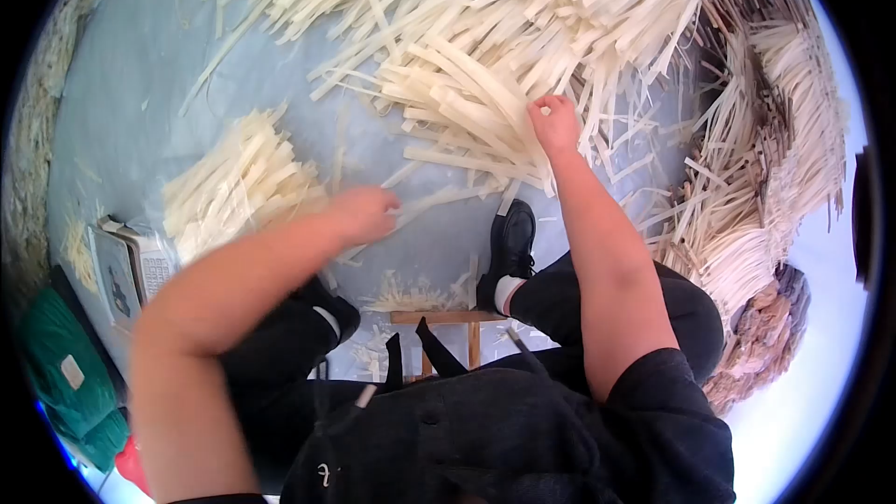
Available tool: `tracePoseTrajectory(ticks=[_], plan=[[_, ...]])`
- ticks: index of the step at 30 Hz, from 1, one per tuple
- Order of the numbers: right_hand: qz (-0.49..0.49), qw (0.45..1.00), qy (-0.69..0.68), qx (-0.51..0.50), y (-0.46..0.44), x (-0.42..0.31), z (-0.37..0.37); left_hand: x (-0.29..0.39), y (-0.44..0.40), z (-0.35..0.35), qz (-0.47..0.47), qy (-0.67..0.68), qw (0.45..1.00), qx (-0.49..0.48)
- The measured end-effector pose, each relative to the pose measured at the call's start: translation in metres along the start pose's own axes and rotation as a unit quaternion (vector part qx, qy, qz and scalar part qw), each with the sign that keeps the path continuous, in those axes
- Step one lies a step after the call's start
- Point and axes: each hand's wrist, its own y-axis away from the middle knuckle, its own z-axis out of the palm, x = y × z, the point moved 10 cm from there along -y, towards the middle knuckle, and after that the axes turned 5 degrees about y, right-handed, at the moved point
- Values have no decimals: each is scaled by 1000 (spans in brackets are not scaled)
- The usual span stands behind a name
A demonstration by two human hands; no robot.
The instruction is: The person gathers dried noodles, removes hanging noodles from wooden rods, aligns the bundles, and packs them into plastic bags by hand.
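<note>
My right hand [557, 123] is over the right edge of a loose heap of pale flat strips [467, 98]. Its fingers are curled together; whether a strip is pinched between them is hard to see. My left hand [366, 215] is smeared by motion, above the floor between that heap and a smaller bundle of strips [247, 177] on the left. Its fingers cannot be made out clearly. A few single strips [443, 196] lie on the floor just right of my left hand.
A larger pile of strips [597, 0] spreads across the back. More stacked strips [793, 112] line the right side. At the left are a box-like device with a keypad [154, 266] and a green bag [70, 373]. Below me, a wooden stool [448, 317] shows between my black shoes [513, 238].
</note>
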Motion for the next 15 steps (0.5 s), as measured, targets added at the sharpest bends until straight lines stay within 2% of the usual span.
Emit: tracePoseTrajectory(ticks=[1,2,4,6,7,9,11,13,14,15], plan=[[5,1000,-3,1,-4,0,0,4,-17,18,-5,-70,997,19],[-21,998,-52,29,-11,-10,-9,5,-33,38,-7,-73,997,15],[-45,992,-101,54,-16,-35,-29,-6,-55,50,-57,-88,988,111],[-102,969,-223,-33,-17,-82,-36,-15,-63,66,-58,-79,985,142],[-104,969,-222,-36,-20,-91,-36,-17,-65,67,-55,-76,980,175],[-137,956,-176,-192,-24,-114,-3,-23,-76,76,-45,-70,983,162],[-161,960,-154,-169,-23,-119,20,-21,-82,76,-39,-62,987,145],[-185,963,-132,-146,-23,-123,27,28,-83,39,110,-173,951,230],[-157,959,-120,-204,-23,-121,35,33,-88,27,109,-172,952,228],[-129,951,-107,-260,-21,-116,44,48,-81,-1,147,-189,918,316]])
